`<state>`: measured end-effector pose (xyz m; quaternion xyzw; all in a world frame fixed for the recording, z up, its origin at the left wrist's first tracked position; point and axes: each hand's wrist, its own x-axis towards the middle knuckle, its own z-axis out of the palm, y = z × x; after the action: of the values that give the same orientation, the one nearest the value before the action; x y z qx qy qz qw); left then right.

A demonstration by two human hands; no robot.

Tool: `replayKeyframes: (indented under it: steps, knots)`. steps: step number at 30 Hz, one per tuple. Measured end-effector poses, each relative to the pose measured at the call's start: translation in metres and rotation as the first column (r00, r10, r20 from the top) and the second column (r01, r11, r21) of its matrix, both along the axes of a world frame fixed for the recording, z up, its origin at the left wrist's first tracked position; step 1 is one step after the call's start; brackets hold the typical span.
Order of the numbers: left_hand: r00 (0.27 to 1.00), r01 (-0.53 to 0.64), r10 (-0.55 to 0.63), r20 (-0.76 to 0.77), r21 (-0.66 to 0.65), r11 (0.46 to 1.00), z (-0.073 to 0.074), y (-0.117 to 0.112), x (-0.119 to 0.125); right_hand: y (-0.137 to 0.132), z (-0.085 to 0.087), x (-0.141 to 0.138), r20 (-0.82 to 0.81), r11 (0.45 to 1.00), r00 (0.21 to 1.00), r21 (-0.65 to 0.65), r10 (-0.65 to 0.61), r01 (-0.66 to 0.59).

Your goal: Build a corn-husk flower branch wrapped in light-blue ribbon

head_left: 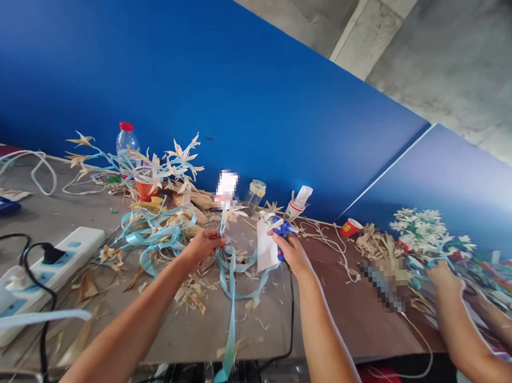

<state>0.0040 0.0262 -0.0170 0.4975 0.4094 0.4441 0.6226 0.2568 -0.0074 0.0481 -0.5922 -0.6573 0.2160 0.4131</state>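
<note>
My left hand [206, 243] is closed on a thin stem wrapped in light blue ribbon [228, 274], topped by a small straw flower [232, 214]. The ribbon trails down across the grey table [190, 328] and over its front edge. My right hand [289, 248] grips a blue glue gun [281, 231], its nozzle pointing left toward the stem. A black cord [291, 305] runs from the gun down off the table. A white sheet of paper [266, 250] lies just under the gun.
A white power strip [48, 270] with black plugs lies at left. Straw flowers on blue stems [150, 169], a water bottle [127, 143], an orange cup [145, 189], jars and husk scraps crowd the back. Another person's hand [443, 275] works with white flowers [423, 224] at right.
</note>
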Motion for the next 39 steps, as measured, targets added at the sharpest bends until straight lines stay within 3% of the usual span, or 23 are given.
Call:
replayKeyframes:
  steps: [2, 5, 7, 9, 12, 15, 20, 26, 39]
  knots:
    - [1.000, -0.012, 0.012, -0.007, 0.005, 1.000, 0.001, 0.002, 0.001, 0.006, -0.009, -0.005, -0.278, 0.994, 0.958, -0.054, 0.072, -0.091]
    - [1.000, -0.021, 0.021, -0.006, 0.024, 0.999, 0.000, 0.006, 0.003, 0.012, -0.021, -0.015, -0.583, 0.985, 0.802, -0.014, 0.130, -0.170]
    - [1.000, -0.025, 0.025, -0.006, 0.031, 0.999, -0.002, 0.008, 0.005, 0.013, -0.027, -0.022, -0.696, 0.971, 0.695, 0.014, 0.181, -0.240]
    - [1.000, -0.029, 0.030, -0.008, 0.034, 0.999, -0.004, 0.009, 0.006, 0.013, -0.033, -0.027, -0.727, 0.953, 0.654, 0.000, 0.209, -0.304]
    - [0.999, -0.041, 0.041, 0.001, 0.016, 0.999, -0.008, 0.009, 0.008, 0.009, -0.042, -0.030, -0.656, 0.929, 0.715, -0.056, 0.242, -0.366]
    - [0.999, -0.041, 0.041, -0.010, -0.032, 0.999, -0.011, 0.009, 0.007, 0.004, -0.047, -0.030, -0.513, 0.931, 0.823, -0.114, 0.244, -0.347]
    - [0.999, -0.040, 0.039, -0.028, -0.048, 0.998, -0.013, 0.010, 0.003, -0.006, -0.037, -0.031, -0.214, 0.921, 0.933, -0.204, 0.289, -0.332]
    - [0.989, -0.135, 0.133, -0.070, -0.029, 0.990, -0.011, 0.010, 0.000, -0.014, -0.028, -0.036, -0.070, 0.914, 0.941, -0.220, 0.332, -0.340]
    - [0.983, -0.139, 0.138, -0.124, -0.001, 0.990, -0.002, 0.005, -0.003, -0.017, -0.031, -0.047, 0.028, 0.894, 0.914, -0.219, 0.405, -0.390]
